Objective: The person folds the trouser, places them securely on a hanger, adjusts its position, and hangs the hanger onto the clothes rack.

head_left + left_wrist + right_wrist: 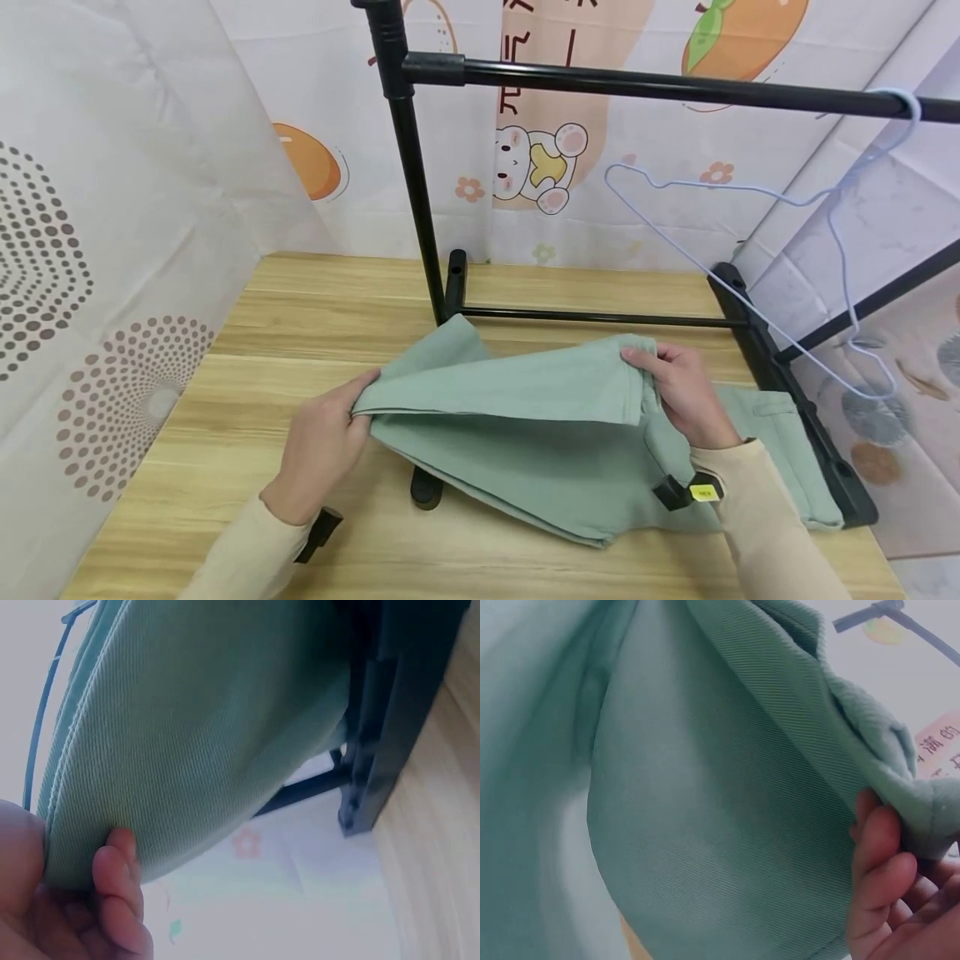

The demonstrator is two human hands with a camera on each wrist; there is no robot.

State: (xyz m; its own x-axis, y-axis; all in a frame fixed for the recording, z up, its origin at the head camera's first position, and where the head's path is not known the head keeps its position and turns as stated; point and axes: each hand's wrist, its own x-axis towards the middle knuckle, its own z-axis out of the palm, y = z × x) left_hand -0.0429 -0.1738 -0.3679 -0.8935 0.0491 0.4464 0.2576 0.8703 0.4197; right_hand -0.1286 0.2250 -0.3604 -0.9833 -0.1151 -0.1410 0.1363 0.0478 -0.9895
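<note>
Pale green trousers [517, 467] lie across the table with one leg folded over and lifted. At the left fold, my left hand [322, 450] pinches the cloth between thumb and fingers; the left wrist view shows its fingertips [118, 862] against the fabric. My right hand [690, 396] grips the raised leg by its hemmed end. In the right wrist view, curled fingers [881, 840] hold that thick hem. Below and behind the right wrist, the part with a pocket [776, 408] rests flat near the rack's right foot.
A black garment rack [637, 83] stands on the wooden table [277, 333], its left foot [426, 490] partly under the trousers. From its top rail hangs a light blue hanger [913, 112], at the right. Printed curtains [360, 233] enclose the back and sides.
</note>
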